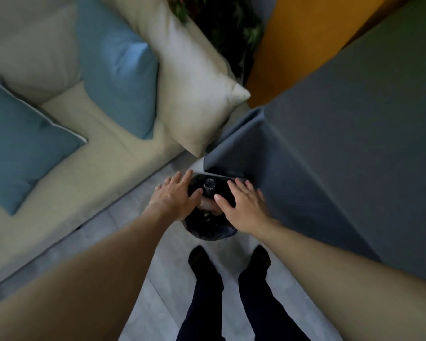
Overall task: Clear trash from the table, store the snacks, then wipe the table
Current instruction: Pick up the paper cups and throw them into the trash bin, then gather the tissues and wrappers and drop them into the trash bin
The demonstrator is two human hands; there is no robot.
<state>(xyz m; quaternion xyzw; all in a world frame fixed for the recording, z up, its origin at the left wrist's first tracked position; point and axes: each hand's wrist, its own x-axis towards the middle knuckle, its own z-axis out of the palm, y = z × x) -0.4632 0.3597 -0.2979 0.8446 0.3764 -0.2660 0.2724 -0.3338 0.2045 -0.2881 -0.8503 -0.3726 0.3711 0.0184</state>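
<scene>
Head view shows both grips over the trash bin (208,233), which stands on the floor (158,279) at the corner of the cloth-covered counter (342,143), close to the sofa (103,148). The left grip (175,196) and the right grip (245,205) are bare hands, both open with the fingers straight and spread, holding nothing. Whether the palms touch the bin rim I cannot tell.

The trash (209,187) lies inside the black bag of the bin, between the two grips and lower than them. It is dark and blurred, perhaps a bottle with some crumpled wrapping. I judge it light, easy to crush and not fragile. The bag film looks thin, soft and slippery. So if the bag must be lifted or tied, it is better to take it at the rim, where it folds over the bin, and not in the middle.
</scene>
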